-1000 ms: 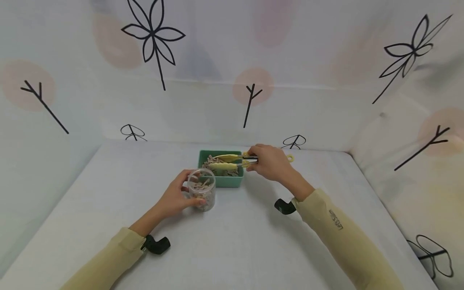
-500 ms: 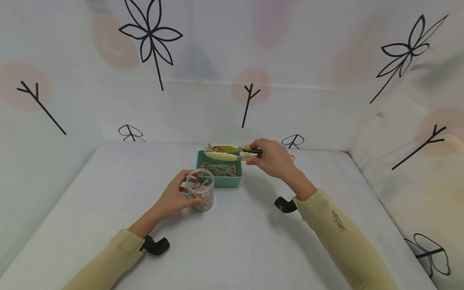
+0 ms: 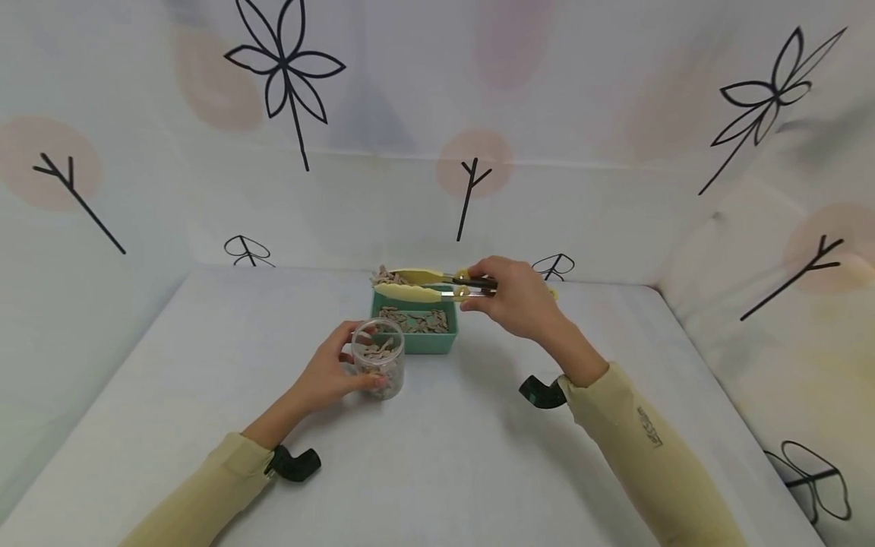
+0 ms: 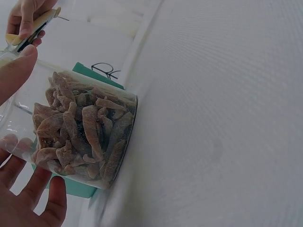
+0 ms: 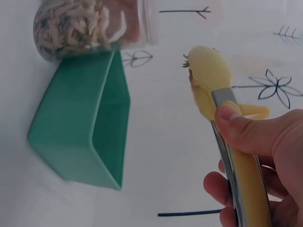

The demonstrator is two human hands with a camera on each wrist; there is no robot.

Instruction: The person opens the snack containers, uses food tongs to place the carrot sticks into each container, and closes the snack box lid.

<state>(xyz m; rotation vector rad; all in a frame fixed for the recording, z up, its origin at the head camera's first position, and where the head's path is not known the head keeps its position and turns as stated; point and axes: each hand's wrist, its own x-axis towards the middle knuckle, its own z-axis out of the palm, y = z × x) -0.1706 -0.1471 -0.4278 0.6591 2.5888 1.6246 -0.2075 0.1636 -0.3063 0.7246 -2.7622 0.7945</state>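
Head view: the left hand (image 3: 326,374) curls around a clear jar (image 3: 379,357) standing on the white table (image 3: 444,456), part full of brownish strips. Just behind the jar sits a green tub (image 3: 415,327) holding more strips. The right hand (image 3: 516,298) squeezes yellow tongs (image 3: 427,284) above the tub, a few strips (image 3: 383,275) pinched at their tips.

Left wrist view: fingers and thumb (image 4: 19,71) wrap the jar (image 4: 80,132), which touches the table; the tub (image 4: 83,187) shows behind it.

Right wrist view: thumb (image 5: 241,127) and fingers press the tongs (image 5: 218,94) closed, with strips peeking out at the tip; the tub (image 5: 85,123) and jar (image 5: 90,23) lie beyond.
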